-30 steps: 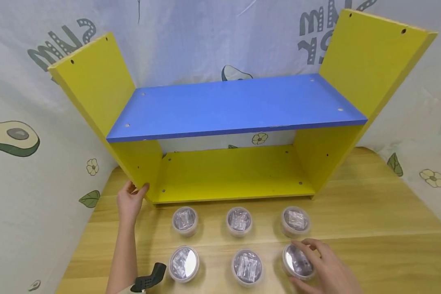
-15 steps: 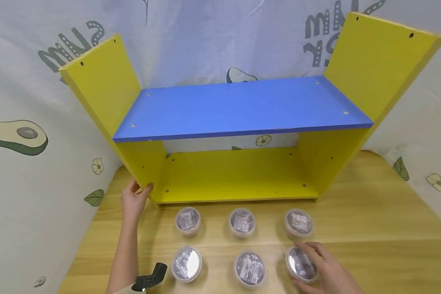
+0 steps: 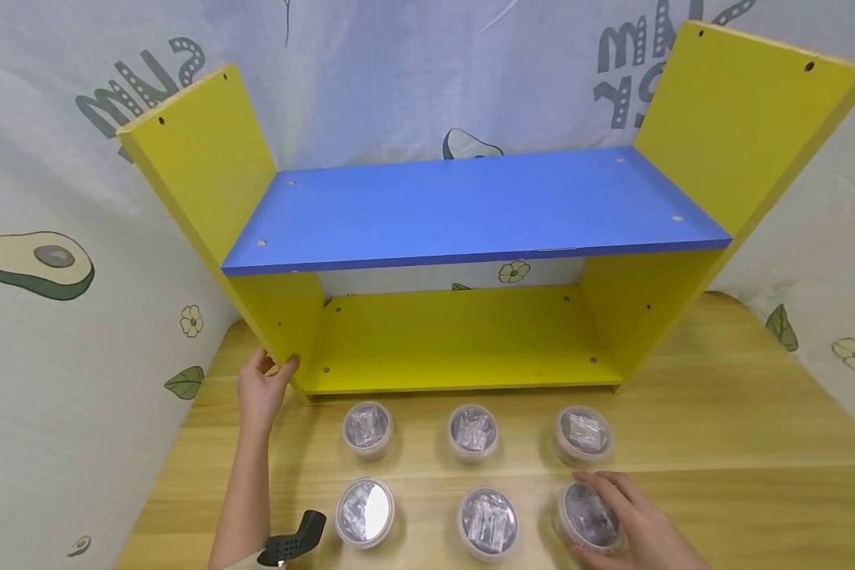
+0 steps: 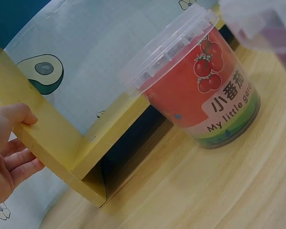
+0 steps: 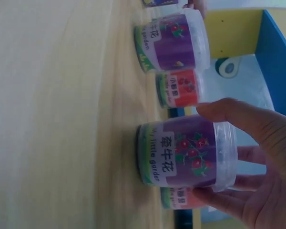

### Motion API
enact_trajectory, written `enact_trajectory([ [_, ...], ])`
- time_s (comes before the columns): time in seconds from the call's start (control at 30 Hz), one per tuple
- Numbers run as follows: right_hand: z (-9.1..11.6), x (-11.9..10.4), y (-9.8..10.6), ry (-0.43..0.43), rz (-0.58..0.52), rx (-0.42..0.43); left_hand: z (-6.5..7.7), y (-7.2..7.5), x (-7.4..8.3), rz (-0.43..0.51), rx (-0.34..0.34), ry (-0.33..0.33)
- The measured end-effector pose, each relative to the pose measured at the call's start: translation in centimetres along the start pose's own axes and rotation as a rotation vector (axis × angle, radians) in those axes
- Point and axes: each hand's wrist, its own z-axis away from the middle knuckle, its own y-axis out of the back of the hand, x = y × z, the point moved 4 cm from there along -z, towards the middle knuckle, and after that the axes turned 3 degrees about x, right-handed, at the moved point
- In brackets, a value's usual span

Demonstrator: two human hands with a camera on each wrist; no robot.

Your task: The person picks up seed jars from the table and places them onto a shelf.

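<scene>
My left hand (image 3: pixel 262 392) grips the front edge of the shelf unit's yellow left side panel (image 3: pixel 285 340) near its foot. In the left wrist view the thumb (image 4: pixel 21 114) lies on the panel's inner face, with the other fingers on the outside. At the front right, my right hand (image 3: pixel 637 522) holds a lidded plastic tub (image 3: pixel 590 514). The right wrist view shows this tub's purple label (image 5: pixel 186 152), with the thumb on one side near the lid and fingers on the other. Whether its base touches the table cannot be told.
Several more lidded tubs stand in two rows before the shelf, among them a red-labelled tub (image 4: pixel 200 81). The unit has a blue middle board (image 3: pixel 470 207), a yellow bottom board (image 3: pixel 449 340) and a right side panel (image 3: pixel 748 119). Patterned cloth (image 3: pixel 399 79) hangs behind the wooden table (image 3: pixel 727 412).
The head view has shifted slightly, so everything sits a little further right. Bright glare on the held tub's lid has faded. Both hands keep their holds.
</scene>
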Motion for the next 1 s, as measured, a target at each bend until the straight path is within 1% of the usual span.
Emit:
enact_trajectory([
  [0.17, -0.5, 0.0, 1.2, 0.056, -0.041, -0.016, -0.1, 0.1, -0.2, -0.020, 0.025, 0.016],
  [0.3, -1.0, -0.1, 2.1, 0.084, -0.033, -0.034, -0.1, 0.2, -0.4, -0.008, 0.044, 0.031],
  [0.53, -1.6, -0.1, 3.1, 0.069, 0.015, -0.047, 0.0, 0.2, -0.4, 0.007, 0.028, 0.059],
  [0.77, -1.8, 0.2, 3.4, 0.064, 0.020, -0.082, 0.1, 0.2, -0.2, 0.002, 0.027, 0.073],
  [0.83, -1.8, 0.3, 3.5, 0.053, 0.029, -0.090, 0.1, 0.3, -0.2, -0.005, 0.032, 0.078],
  [0.9, -1.9, 0.4, 3.6, 0.022, 0.030, -0.122, 0.0, 0.3, -0.3, -0.010, 0.032, 0.082],
  [1.0, -2.1, 0.4, 4.0, -0.005, 0.038, -0.138, -0.1, 0.3, -0.3, -0.015, 0.029, 0.082],
])
